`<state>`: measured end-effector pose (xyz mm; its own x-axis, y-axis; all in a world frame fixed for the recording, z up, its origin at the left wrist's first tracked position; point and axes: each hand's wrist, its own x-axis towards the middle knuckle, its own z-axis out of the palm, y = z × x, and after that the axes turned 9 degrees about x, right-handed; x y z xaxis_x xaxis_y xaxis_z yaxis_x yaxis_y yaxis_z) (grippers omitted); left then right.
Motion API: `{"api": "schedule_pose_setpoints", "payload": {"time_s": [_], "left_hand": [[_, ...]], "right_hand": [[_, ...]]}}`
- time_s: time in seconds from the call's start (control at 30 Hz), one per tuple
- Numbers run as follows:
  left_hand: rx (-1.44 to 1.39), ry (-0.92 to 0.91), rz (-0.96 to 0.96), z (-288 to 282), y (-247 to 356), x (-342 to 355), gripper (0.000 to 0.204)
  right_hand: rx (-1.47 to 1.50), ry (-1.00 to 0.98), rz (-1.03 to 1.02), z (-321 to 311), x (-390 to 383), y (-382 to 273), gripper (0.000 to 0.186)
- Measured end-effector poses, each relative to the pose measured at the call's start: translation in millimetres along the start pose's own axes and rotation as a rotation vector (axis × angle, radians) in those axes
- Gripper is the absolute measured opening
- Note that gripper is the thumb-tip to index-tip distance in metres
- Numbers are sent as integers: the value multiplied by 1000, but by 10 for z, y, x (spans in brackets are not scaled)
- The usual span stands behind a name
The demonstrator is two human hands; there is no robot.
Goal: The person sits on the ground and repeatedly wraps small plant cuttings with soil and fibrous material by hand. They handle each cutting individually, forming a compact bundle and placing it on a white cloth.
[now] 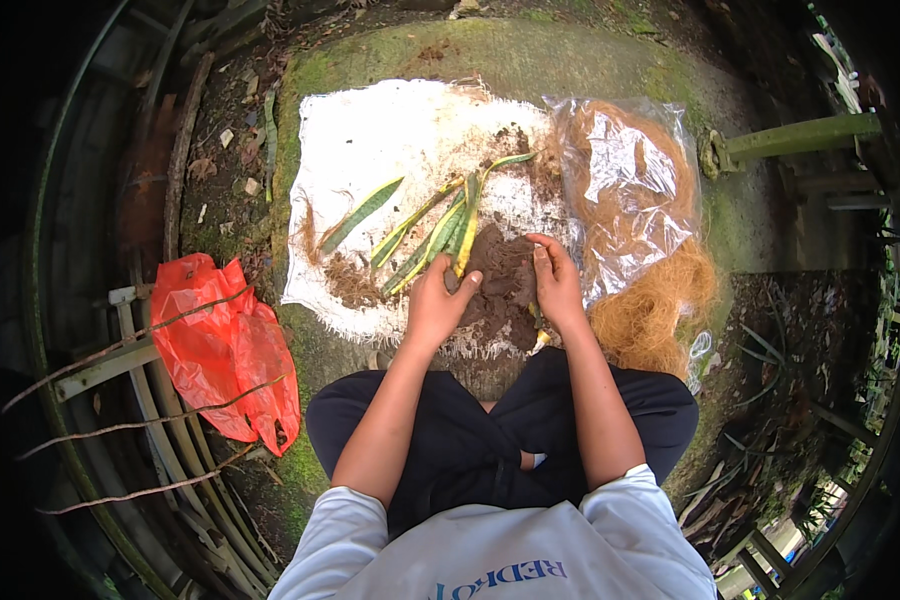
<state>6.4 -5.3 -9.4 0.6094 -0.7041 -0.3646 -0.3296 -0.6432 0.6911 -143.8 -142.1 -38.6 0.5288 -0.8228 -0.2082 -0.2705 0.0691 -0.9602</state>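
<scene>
Both hands press around a lump of dark, moist soil (500, 290) on a frayed white woven sack (355, 130). My left hand (438, 305) is at the lump's left side with curved fingers, beside green, yellow-edged leaves (438, 230). My right hand (556, 285) grips its right side, thumb inward and fingertips bent. A separate striped leaf (362, 215) lies farther left on the sack, near scattered brown fibres.
A clear bag of coir fibre (630, 190) lies at the right, with loose fibre (645, 315) below it. A red plastic bag (220, 350) rests at left among sticks and slats. A mossy concrete slab (470, 50) lies underneath; a green bar (800, 135) juts in at right.
</scene>
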Motion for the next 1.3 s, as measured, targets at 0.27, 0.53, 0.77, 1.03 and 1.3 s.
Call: {"api": "schedule_pose_setpoints", "payload": {"time_s": [0.27, 0.53, 0.77, 1.03, 1.3], "left_hand": [[-438, -80, 81, 143, 1, -45, 35], [-502, -212, -70, 99, -10, -17, 27], [-204, -104, 51, 132, -174, 21, 36], [-723, -213, -303, 50, 20, 23, 44], [-1108, -261, -319, 135, -73, 55, 39]], "right_hand": [[462, -205, 316, 139, -114, -229, 25], [325, -46, 161, 85, -46, -94, 20], [482, 371, 77, -97, 92, -116, 27], [365, 63, 92, 40, -31, -186, 22], [327, -282, 47, 386, -301, -250, 16]]}}
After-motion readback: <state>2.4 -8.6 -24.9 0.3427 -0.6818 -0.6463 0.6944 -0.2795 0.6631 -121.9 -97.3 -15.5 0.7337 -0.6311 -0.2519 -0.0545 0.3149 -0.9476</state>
